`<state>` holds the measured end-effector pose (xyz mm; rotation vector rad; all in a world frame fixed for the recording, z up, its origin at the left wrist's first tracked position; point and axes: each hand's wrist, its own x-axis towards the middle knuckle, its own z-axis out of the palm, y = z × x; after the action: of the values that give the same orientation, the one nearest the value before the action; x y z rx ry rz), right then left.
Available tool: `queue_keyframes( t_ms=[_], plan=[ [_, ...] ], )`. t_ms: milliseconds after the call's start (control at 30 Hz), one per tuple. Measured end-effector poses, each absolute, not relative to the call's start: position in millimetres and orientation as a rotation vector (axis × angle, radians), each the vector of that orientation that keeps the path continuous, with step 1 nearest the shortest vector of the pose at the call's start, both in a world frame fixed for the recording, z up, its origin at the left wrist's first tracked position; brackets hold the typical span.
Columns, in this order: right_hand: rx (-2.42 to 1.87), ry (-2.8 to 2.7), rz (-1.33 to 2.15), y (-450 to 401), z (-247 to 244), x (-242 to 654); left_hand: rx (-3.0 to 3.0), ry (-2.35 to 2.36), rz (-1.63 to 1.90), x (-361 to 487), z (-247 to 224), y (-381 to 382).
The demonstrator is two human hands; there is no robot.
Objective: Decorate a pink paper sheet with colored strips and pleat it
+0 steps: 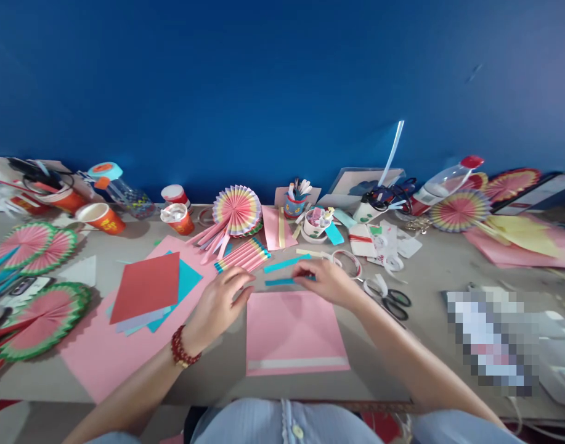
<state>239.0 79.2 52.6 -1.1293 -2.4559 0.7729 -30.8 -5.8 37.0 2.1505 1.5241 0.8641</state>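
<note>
A pink sheet of paper (295, 327) lies in front of me, with a pale strip (298, 364) along its near edge. Just beyond it are two narrow blue paper strips, a farther one (282, 265) and a nearer one (278, 282). The fingers of my right hand (328, 280) are closed over the right part of the nearer strip. My left hand (224, 302) hovers by the sheet's upper left corner, thumb and fingers apart, nothing in them. Beyond the left hand lies a row of pink strips with coloured ends (245, 254).
Left, coloured sheets (148, 283) rest on a large pink sheet (97, 351), near paper fans (46, 320). Another fan (236, 211) and paper cups (101, 217) stand toward the blue wall. Right are scissors (395, 303), a tape roll (349, 264) and a bottle (443, 185).
</note>
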Motion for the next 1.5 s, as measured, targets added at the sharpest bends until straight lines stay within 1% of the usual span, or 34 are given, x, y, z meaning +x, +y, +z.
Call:
queue_keyframes(
  t_ms=[33, 100, 233, 400, 500, 700, 767, 833, 1000, 1133, 1333, 1500],
  plan=[
    [-1.088, -2.398, 0.929, 73, 48, 236, 2.094, 1.497, 0.857, -28, 37, -2],
    [-1.074, -2.298, 1.076, 62, 39, 230, 1.955, 1.445, 0.816, -23, 34, 4],
    [-1.107, -2.224, 1.151, 53, 29, 223, 1.733, 1.392, 0.741, -22, 27, 7],
    [-1.113, -2.175, 1.266, 54, 23, 218, 1.689, 1.390, 0.687, -24, 25, 5],
    [-1.073, -2.215, 1.202, 52, 21, 218, 1.572, 1.371, 0.721, -27, 18, 5],
    [-0.997, -2.487, 0.832, 43, 30, 222, 1.328, 1.243, 0.769, -39, 3, 2],
    [-1.021, -2.481, 0.791, 43, 31, 222, 1.334, 1.241, 0.764, -42, 6, -1],
    [-1.057, -2.426, 0.858, 46, 30, 222, 1.424, 1.260, 0.765, -43, 13, -4],
    [-1.155, -2.241, 1.169, 53, 25, 221, 1.712, 1.372, 0.796, -41, 24, -4],
    [-1.146, -2.146, 1.317, 55, 22, 221, 1.636, 1.391, 0.812, -38, 18, 0],
    [-1.304, -2.084, 1.276, 53, 19, 229, 1.512, 1.412, 0.785, -38, 11, 0],
    [-1.396, -2.081, 1.103, 54, 15, 236, 1.487, 1.437, 0.788, -39, 9, 0]
  ],
)
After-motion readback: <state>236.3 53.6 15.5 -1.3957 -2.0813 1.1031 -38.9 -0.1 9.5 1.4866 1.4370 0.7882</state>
